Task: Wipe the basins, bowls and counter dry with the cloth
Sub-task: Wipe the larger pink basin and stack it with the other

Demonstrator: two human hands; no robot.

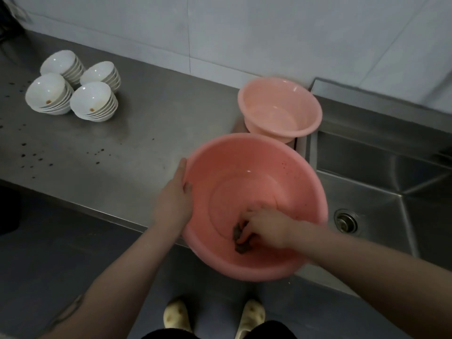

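Large basin: the big pink basin (256, 182) sits tilted at the front edge of the bench (146, 133), hard by the sink (381, 192), with its near side overhanging the edge.
Left hand: the left hand (175, 199) grasps the large basin's left rim, thumb inside and fingers behind.
Right hand: the right hand (264, 227) is inside the large basin, fingers clenched round the dark cloth (241, 238), pressing it on the lower wall.
Small basin: a paler pink basin (280, 108) stands just behind the large one, at the sink's corner, not yet reached.
Bowls: four stacks of white bowls (73, 86) stand well to the large basin's left; two top bowls show a brown speck.
Risk, slipping: the basin likely depends on the left hand; a hard push with the cloth could tip it off the bench.
Risk, smearing: dark specks on the basin's right wall and spots on the bench to its left could spread under the cloth.
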